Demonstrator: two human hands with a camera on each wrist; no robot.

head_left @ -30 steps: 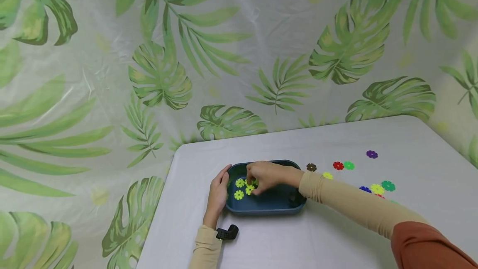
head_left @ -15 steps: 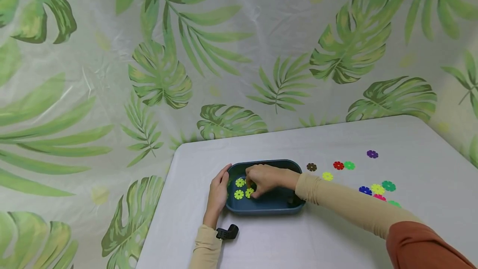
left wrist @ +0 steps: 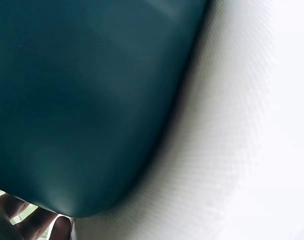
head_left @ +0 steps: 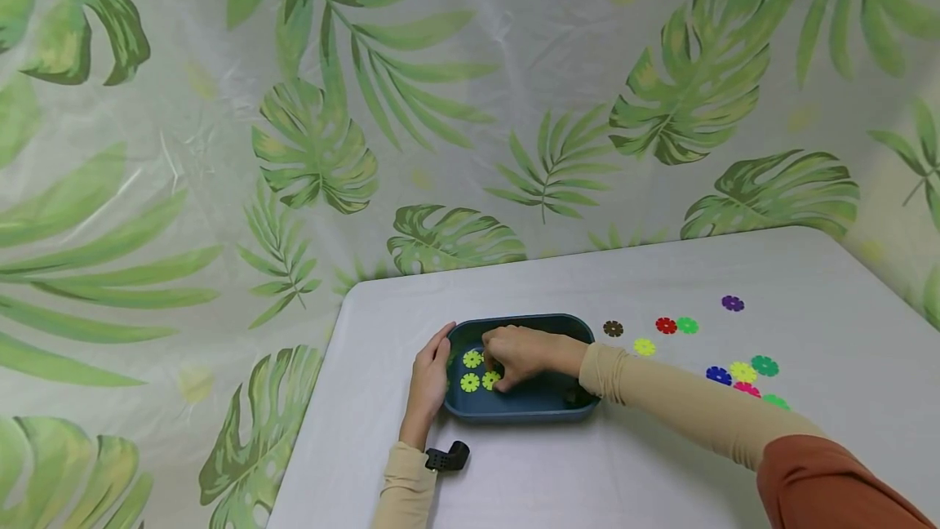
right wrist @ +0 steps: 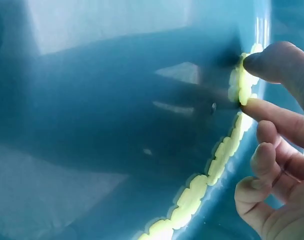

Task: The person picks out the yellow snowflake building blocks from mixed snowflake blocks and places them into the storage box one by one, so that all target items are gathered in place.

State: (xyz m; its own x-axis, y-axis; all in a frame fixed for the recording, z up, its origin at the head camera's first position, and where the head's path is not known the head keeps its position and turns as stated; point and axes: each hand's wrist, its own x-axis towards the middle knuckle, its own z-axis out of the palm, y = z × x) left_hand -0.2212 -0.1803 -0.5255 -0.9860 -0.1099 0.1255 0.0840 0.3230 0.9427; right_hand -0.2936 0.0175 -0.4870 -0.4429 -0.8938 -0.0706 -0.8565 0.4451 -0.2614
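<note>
A dark blue oval-cornered tray (head_left: pixel 514 416) stands on the table; its outer wall fills much of the left wrist view. My left hand (head_left: pixel 426 382) holds the tray's left end, thumb by the rim and fingers along the outside. Inside the tray, my right hand (head_left: pixel 525 352) reaches down with thumb and forefinger pinching a yellow snowflake disc (right wrist: pixel 243 87). The other fingers of that hand are curled. More yellow discs (head_left: pixel 470 383) lie flat beside it in a neat group at the tray's left. The right hand covers part of this group from above.
Right of the tray, loose notched discs lie on the white table (head_left: pixel 543 472): brown (head_left: pixel 613 329), yellow (head_left: pixel 644 347), red (head_left: pixel 665 326), purple (head_left: pixel 732 304) and a mixed cluster (head_left: pixel 743 371). The right forearm crosses the tray's right end. A leaf-print sheet (head_left: pixel 441 104) hangs behind.
My right hand has shifted slightly toward me, and the yellow disc at its fingertips has slid the same way, level with its neighbour. My left hand has stayed on the tray.
</note>
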